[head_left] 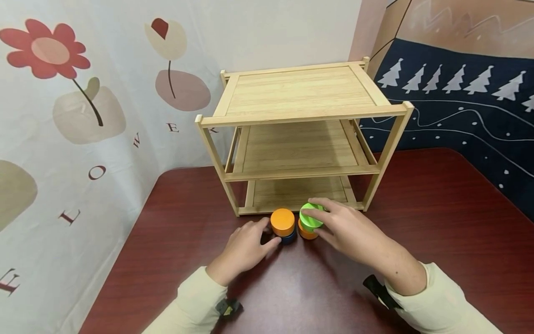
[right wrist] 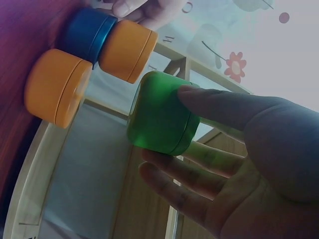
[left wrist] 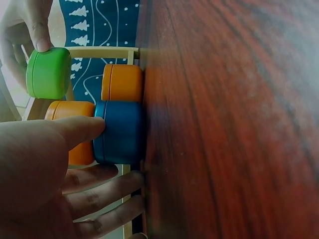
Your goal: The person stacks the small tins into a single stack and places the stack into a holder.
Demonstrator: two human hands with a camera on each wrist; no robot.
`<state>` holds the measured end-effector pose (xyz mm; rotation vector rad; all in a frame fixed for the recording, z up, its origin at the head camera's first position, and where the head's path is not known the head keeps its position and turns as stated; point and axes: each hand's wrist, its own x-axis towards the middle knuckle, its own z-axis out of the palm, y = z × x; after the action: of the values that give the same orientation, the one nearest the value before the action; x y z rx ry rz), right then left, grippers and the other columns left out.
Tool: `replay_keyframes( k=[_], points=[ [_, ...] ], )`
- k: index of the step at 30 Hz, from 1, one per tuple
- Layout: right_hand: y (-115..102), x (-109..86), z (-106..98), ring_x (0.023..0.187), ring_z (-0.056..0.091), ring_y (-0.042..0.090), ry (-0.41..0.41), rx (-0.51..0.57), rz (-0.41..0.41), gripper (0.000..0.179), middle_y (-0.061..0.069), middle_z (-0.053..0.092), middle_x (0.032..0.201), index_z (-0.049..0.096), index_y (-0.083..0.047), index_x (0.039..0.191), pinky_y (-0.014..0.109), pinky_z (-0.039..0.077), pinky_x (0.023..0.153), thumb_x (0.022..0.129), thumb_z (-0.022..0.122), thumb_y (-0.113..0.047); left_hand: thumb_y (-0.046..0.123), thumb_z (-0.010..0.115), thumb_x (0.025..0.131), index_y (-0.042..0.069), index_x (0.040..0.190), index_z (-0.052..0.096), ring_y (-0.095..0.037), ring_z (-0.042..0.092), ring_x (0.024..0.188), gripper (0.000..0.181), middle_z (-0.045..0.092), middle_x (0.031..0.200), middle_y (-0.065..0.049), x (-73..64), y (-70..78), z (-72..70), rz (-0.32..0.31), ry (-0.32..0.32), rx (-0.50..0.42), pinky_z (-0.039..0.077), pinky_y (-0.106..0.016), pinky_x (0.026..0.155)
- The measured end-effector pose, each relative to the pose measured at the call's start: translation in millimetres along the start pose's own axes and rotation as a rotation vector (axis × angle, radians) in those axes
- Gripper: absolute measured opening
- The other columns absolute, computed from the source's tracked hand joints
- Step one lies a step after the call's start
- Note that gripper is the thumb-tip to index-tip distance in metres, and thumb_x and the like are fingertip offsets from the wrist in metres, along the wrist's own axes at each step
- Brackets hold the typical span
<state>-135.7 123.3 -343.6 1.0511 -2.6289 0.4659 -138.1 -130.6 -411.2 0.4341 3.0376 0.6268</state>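
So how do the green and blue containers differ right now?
The right hand holds the green container in the air; the blue container stands on the table. The blue container bears an orange container; the green container hangs above a second orange container. Both are round, with a seam near the top.

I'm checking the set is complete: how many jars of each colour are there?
Orange jars: 2
Blue jar: 1
Green jar: 1
Total: 4
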Motion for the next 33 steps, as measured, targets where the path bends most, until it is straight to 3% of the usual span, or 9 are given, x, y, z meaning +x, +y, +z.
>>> replay_keyframes(
  k=[14, 33],
  points=[
    [1.2, 0.2, 2.1, 0.102, 0.071, 0.030, -0.008, 0.000, 0.012, 0.048, 0.015, 0.063, 0.132, 0.069, -0.014, 0.126, 0.041, 0.059, 0.080, 0.081, 0.083, -0.007, 0.045, 0.070, 0.091, 0.011, 0.125, 0.063, -0.026, 0.068, 0.097, 0.048, 0.071, 0.101, -0.003, 0.6, 0.2, -0.4, 0.004, 0.007, 0.011, 0.054, -0.050, 0.079],
    [1.3, 4.5, 3.9, 0.104, 0.071, 0.032, 0.002, 0.007, -0.012, 0.048, 0.016, 0.063, 0.133, 0.069, -0.014, 0.126, 0.042, 0.058, 0.082, 0.080, 0.083, -0.008, 0.046, 0.069, 0.092, 0.008, 0.133, 0.060, -0.028, 0.066, 0.107, 0.057, 0.071, 0.112, -0.007, -0.1, 1.0, -0.7, -0.010, -0.009, 0.005, 0.051, -0.054, 0.092]
  ],
)
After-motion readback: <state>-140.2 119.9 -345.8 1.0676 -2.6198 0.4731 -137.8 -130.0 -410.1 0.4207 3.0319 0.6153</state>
